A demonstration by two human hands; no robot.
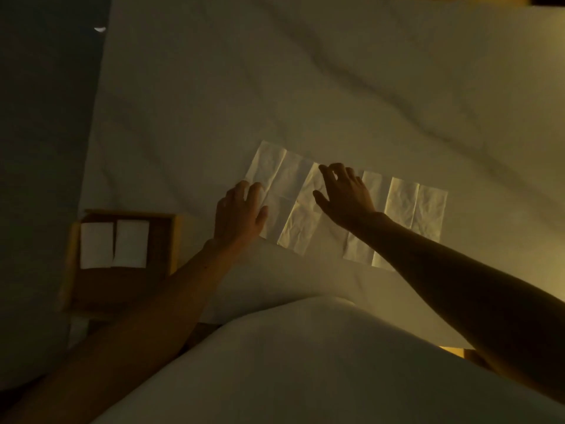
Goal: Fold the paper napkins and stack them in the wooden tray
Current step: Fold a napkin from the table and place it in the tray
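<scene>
Two unfolded white paper napkins lie side by side on a white bedsheet [336, 87] in dim light. The left napkin [287, 191] is creased into panels; my left hand [240, 214] rests flat on its left edge, fingers apart. My right hand [344, 194] reaches over its right part, fingertips curled at the top edge. The right napkin [419, 206] lies partly under my right forearm. At the left, a wooden tray [171, 240] holds two folded napkins [114, 243] side by side.
A white pillow or cover [305, 362] bulges in the foreground beneath my arms. The bed's left edge drops to a dark floor [39, 117]. A small white scrap [100, 29] lies far left.
</scene>
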